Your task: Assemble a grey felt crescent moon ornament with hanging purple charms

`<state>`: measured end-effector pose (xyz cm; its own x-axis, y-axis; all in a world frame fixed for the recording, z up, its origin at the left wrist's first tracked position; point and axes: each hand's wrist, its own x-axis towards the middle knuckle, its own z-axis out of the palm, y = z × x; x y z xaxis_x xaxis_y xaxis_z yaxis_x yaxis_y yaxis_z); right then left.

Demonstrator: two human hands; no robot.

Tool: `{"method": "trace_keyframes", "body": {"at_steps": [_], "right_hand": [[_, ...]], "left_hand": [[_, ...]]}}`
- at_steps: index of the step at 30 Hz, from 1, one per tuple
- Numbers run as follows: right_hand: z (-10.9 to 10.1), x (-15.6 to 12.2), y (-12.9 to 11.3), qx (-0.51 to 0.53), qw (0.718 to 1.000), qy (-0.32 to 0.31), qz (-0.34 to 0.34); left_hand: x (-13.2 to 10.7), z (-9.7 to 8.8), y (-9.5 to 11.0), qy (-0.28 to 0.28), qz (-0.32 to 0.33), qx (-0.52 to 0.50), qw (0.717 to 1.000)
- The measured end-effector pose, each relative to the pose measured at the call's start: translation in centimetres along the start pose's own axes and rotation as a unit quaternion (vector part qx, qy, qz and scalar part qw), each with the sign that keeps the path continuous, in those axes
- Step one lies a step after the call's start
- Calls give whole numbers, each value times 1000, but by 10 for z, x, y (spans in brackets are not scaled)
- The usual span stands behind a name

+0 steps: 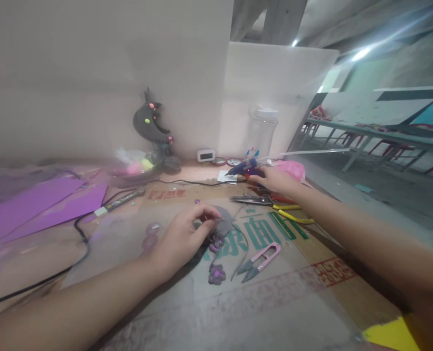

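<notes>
My left hand (189,234) is closed in a pinch at the edge of a small grey disc (224,223); the fingers cover part of it. Just below the fingertips hangs or lies a purple ornament, with a small purple flower (217,274) at the end of a thin cord. My right hand (275,180) is wrapped around the grip of a blue hot glue gun (245,168), its red light showing and its nozzle pointing left. A long clear glue stick (311,152) sticks out behind it.
Pink thread snips (262,261) and yellow-handled scissors (289,207) lie on the cardboard (275,297). Purple sheets (44,209) and a power strip (117,202) sit left. A dark crescent ornament (148,122), a small digital clock (206,155) and a clear jar (264,129) stand at the back.
</notes>
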<state>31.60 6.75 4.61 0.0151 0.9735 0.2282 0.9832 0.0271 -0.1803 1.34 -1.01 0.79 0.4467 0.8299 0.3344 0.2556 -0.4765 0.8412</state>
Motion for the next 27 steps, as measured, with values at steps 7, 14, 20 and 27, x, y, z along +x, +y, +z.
{"method": "trace_keyframes", "body": {"at_steps": [7, 14, 20, 27], "right_hand": [[-8, -45, 2, -61, 994, 47, -79], [-11, -89, -27, 75, 953, 129, -263], [-9, -118, -60, 134, 926, 55, -347], [-46, -126, -63, 140, 911, -237, -308]], "left_hand": [[-6, 1, -3, 16, 156, 50, 986], [-9, 0, -2, -1, 237, 76, 968], [-8, -3, 0, -16, 302, 115, 946], [-8, -3, 2, -15, 310, 125, 942]]}}
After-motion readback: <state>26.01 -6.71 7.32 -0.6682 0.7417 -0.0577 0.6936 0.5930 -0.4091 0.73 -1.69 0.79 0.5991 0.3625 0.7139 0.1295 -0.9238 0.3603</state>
